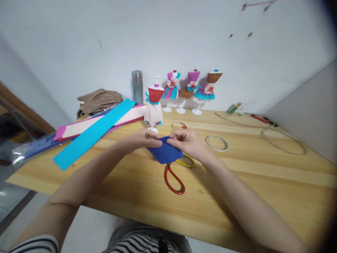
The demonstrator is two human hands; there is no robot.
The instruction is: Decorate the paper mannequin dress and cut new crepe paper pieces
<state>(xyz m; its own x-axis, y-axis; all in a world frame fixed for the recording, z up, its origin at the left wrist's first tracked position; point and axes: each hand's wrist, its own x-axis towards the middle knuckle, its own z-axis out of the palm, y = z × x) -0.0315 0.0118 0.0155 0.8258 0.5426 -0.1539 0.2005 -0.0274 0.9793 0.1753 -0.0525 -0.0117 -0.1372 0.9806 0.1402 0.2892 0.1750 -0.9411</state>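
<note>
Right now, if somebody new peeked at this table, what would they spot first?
Probably the dark blue paper piece, pinched between the left hand and right hand mid-table, above red-handled scissors. Next, the four tiny paper-dressed mannequins by the wall, and the long turquoise paper strip at left.

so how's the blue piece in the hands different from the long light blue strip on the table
The dark blue piece is small, crumpled and pinched between the left hand and right hand. The light blue strip is long, flat and untouched, lying diagonally on the table. Both look like thin craft material.
</note>
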